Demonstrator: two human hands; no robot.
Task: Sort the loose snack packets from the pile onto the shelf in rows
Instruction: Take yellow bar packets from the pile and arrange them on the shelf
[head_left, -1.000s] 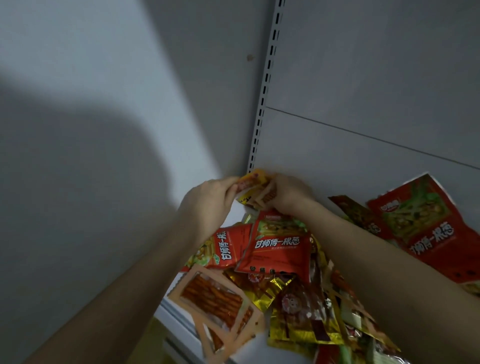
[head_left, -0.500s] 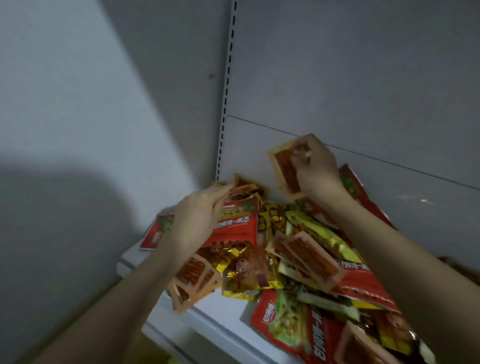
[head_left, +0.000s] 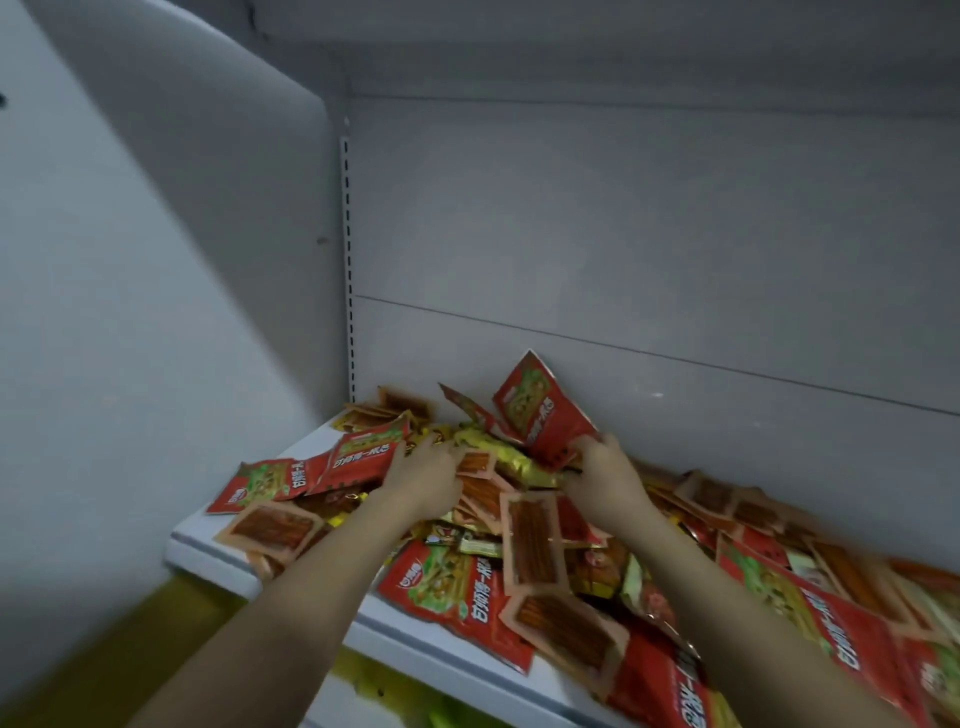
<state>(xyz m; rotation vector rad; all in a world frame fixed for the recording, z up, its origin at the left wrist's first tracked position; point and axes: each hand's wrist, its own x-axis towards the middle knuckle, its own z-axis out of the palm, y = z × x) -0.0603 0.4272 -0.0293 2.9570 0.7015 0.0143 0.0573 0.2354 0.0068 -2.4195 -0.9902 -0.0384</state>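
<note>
Here, red packet (head_left: 540, 410) stands upright, corner up.

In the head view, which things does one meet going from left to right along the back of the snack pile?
Grey side wall → slotted metal upright → left hand on the packets → upright red snack packet with green picture, gripped by the right hand → flat orange-brown stick packets.

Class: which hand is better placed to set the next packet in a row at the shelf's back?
Right. The right hand already grips a red packet raised against the back wall; the left hand rests in the pile.
</note>
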